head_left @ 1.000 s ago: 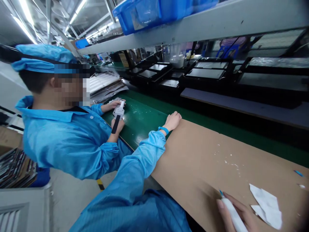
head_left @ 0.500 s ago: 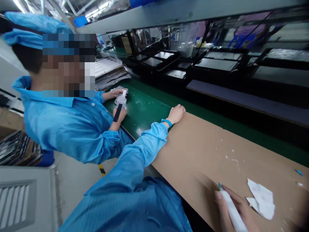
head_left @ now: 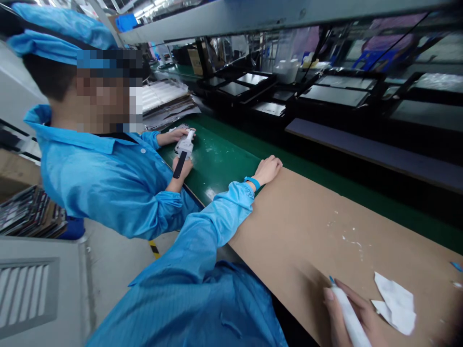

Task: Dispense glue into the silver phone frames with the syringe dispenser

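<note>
My left hand [head_left: 268, 168] rests at the far left corner of a brown board [head_left: 289, 226], its fingers curled down together over the corner. A blue band [head_left: 252, 182] circles that wrist. At the lower right, my right hand [head_left: 352, 308] is closed around a slim white tube [head_left: 347, 308] with a blue tip, which points up and to the left above the board. Just right of this hand lies a torn piece of white paper [head_left: 396, 301]. Small white crumbs [head_left: 352, 239] are scattered on the board beyond the hand.
A co-worker in a blue smock [head_left: 94, 183] stands at the left, handling a pale device with a dark strip [head_left: 180, 165] over the green bench top [head_left: 217, 149]. Black frames [head_left: 336, 91] fill the back. A grey-blue plank [head_left: 361, 147] lies before them. A small blue piece [head_left: 456, 266] lies far right.
The view has turned slightly, so bench and board sit a little differently in it. Both my hands keep their places and grips. The co-worker's hands still handle the pale device.
</note>
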The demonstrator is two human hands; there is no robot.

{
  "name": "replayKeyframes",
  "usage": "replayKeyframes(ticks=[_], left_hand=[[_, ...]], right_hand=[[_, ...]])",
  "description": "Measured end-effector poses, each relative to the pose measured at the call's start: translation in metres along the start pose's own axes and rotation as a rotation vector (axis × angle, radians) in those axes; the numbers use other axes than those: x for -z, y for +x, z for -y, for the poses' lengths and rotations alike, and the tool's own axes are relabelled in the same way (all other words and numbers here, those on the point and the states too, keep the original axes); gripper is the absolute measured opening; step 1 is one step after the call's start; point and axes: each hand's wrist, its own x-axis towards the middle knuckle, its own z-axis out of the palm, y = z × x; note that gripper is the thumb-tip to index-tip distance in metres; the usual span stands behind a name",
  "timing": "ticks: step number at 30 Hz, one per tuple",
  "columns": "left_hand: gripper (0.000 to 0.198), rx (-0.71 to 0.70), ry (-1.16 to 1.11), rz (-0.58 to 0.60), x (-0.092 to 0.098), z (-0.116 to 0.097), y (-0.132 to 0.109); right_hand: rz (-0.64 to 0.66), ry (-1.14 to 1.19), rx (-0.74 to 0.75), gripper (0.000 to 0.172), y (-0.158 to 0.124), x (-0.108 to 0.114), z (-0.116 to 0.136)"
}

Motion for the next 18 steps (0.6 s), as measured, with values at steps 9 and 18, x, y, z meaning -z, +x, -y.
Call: replayKeyframes(ticks=[9,18], left_hand=[[0.027,-0.026,-0.043,-0.005,-0.008,0.007,0.003],[0.027,-0.043,-0.107,-0.083,-0.015,0.015,0.006]], right_hand=[[-0.007,0.058,0.033,0.062,-0.009,-0.002,0.014],[-0.080,0.067,0.040,0.052,-0.005,-0.005,-0.002]])
